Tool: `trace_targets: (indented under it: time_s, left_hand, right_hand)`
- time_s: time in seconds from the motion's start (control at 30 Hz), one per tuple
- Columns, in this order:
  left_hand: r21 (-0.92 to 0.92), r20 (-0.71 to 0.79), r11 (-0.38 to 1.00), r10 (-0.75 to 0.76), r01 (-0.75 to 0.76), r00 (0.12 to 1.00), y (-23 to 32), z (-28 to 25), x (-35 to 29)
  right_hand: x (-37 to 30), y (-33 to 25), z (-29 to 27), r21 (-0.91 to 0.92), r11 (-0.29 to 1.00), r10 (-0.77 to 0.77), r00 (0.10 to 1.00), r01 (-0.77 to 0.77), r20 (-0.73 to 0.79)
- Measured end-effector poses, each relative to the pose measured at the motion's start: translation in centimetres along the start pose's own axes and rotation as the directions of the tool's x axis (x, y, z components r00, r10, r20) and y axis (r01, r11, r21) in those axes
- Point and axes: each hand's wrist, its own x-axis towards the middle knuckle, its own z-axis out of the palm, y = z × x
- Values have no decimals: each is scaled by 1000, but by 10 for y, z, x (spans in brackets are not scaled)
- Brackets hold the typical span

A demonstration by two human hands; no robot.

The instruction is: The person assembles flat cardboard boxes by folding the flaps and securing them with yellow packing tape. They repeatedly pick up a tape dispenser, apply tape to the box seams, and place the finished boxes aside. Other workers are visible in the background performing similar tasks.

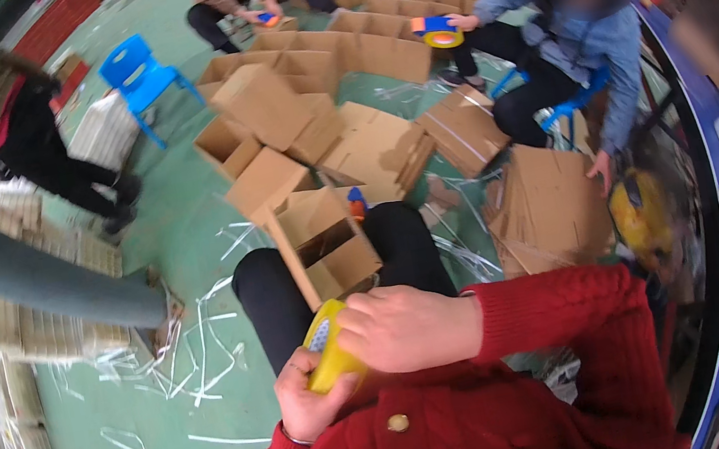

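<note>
A wide roll of yellow tape [339, 363] is tilted up in front of my red-sleeved chest. My left hand [307, 405] grips it from below, thumb on the near side. My right hand [411, 326] has its fingers curled against the roll's upper right edge; whether they pinch a loose tape end I cannot make out. Just beyond the roll, an open cardboard box [294, 260] rests on my lap between my thighs. Behind its right side a small blue and orange tape dispenser [358, 204] shows in part.
Open cartons [308, 70] and flattened cardboard [374, 145] spread ahead. At right, a seated co-worker [582, 41] holds a blue dispenser with yellow tape [441, 32] beside a cardboard stack [553, 205]. White straps [199, 349] litter the green floor. A grey pillar [30, 263] and blue chair [142, 80] stand left.
</note>
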Motion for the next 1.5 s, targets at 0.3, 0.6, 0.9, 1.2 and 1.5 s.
trace_targets:
  time_s: [0.3,0.6,0.9,1.2,1.5]
  left_hand:
    - [-378,66,911,-150,164,986,4,16,14]
    - [-461,399,887,239,-32,885,-15,37,62]
    - [147,58,954,254,-260,965,-31,48,103]
    - [317,-148,948,16,32,989,-99,33,129]
    - [-34,-129,997,-72,68,989,-121,36,126]
  right_hand:
    - [-50,-5,16,476,857,269,959,-198,-85]
    - [-100,41,26,806,469,567,823,-363,40]
    - [-122,74,48,826,-229,567,619,-515,544]
    - [-129,204,166,816,-79,974,130,-573,186]
    - [-137,229,354,-61,299,948,289,-952,135]
